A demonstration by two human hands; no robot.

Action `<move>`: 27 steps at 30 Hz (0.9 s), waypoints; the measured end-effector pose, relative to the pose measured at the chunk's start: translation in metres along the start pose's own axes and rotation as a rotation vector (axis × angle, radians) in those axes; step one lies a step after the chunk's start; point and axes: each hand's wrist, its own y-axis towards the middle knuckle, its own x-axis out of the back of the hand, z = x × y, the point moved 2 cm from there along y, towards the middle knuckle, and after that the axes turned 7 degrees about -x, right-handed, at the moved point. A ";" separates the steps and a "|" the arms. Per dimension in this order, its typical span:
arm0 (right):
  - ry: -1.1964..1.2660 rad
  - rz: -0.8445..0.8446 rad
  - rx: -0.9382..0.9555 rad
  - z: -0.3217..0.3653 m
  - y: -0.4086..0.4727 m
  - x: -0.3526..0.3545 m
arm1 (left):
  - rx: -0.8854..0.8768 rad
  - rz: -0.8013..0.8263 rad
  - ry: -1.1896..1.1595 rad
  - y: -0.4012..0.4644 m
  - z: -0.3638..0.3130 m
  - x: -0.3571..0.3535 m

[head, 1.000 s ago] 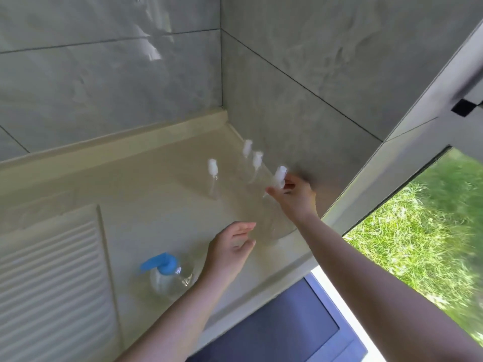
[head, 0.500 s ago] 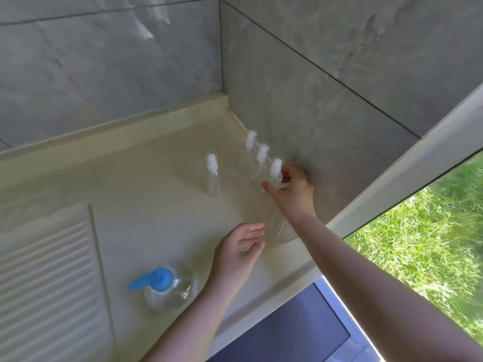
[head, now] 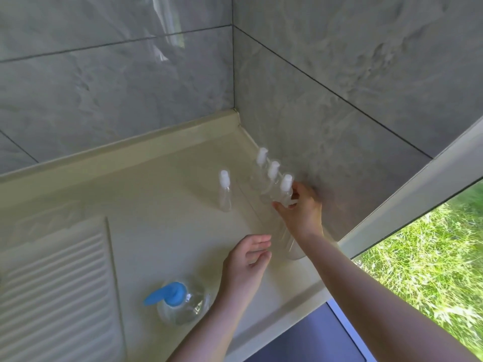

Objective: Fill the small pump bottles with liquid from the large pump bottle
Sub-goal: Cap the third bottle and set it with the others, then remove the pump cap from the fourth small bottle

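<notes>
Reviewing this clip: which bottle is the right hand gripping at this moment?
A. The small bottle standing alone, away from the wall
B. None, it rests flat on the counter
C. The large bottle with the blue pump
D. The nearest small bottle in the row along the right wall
D: the right hand curls round the neck of the nearest small bottle in the row by the wall; the blue-pump bottle stands untouched.

Grey marble-look tiled walls (head: 117, 82) meet in a corner above the beige counter (head: 162, 205); right of it, a window (head: 431, 257) shows sunlit grass
</notes>
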 end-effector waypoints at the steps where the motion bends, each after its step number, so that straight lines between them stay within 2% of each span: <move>1: 0.006 0.005 -0.006 0.001 0.000 0.001 | -0.004 -0.002 0.004 -0.001 -0.005 0.001; 4: 0.064 -0.006 -0.057 0.005 -0.003 0.009 | -0.024 0.005 0.018 -0.008 -0.025 0.009; 6: 0.132 -0.094 -0.040 0.013 -0.008 0.019 | -0.039 0.043 0.040 -0.012 -0.043 0.017; 8: 0.203 -0.233 0.061 0.029 -0.019 0.034 | -0.076 0.082 0.057 -0.014 -0.064 0.029; 10: 0.267 -0.298 0.194 0.053 -0.032 0.045 | -0.134 0.077 0.072 -0.013 -0.084 0.043; 13: 0.314 -0.215 0.363 0.091 -0.041 0.043 | -0.207 0.015 0.112 -0.011 -0.108 0.066; 16: 0.301 -0.042 0.423 0.106 -0.033 0.016 | -0.190 -0.030 0.145 -0.009 -0.116 0.090; 23: 0.116 0.240 0.279 0.104 -0.020 -0.053 | -0.062 -0.192 0.099 -0.018 -0.099 0.149; 27: 0.100 0.197 0.209 0.101 -0.019 -0.072 | -0.010 -0.263 0.052 -0.026 -0.088 0.169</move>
